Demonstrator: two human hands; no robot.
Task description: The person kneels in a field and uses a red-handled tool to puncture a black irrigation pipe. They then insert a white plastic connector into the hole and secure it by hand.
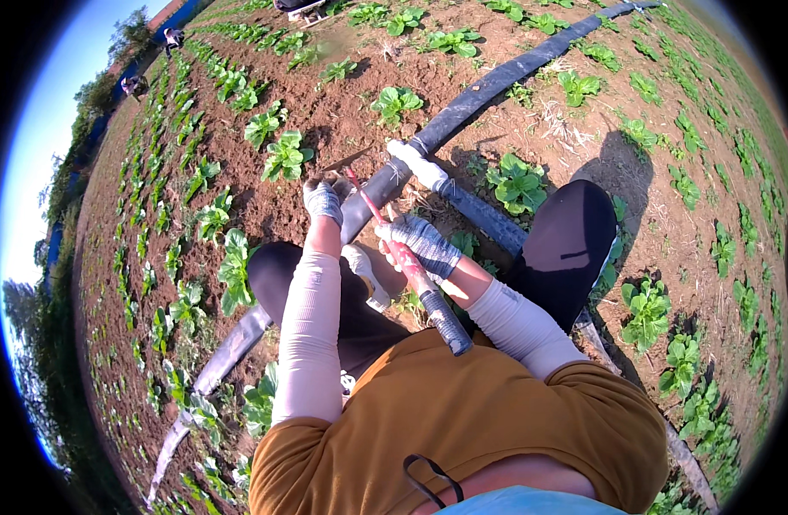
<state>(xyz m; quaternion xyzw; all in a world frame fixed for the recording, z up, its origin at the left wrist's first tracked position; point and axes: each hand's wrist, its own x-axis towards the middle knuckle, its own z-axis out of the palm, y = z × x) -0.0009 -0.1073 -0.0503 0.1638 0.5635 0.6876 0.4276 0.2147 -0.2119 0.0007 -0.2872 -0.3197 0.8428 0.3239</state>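
Note:
My right hand (424, 244), in a grey-and-white work glove, is wrapped round a hand tool (410, 264) with a worn red shaft and a dark, ribbed grip toward my body. At its far end, a thin rusty blade (347, 160) appears to stick out sideways; the join is hard to make out. My left hand (323, 200), gloved too, is closed beside that end, over the thick black hose (380, 190). Whatever its fingers hold is hidden. Just beyond my right hand, a white wrapped joint (418, 165) links the main hose to a side hose (484, 219).
Leafy green plants (518, 184) grow in rows over reddish-brown soil. My bent knees (569, 245) flank the side hose. A flattened hose (231, 350) runs off at lower left. Two people (135, 86) are far off at upper left. A dark object (301, 7) stands at the top edge.

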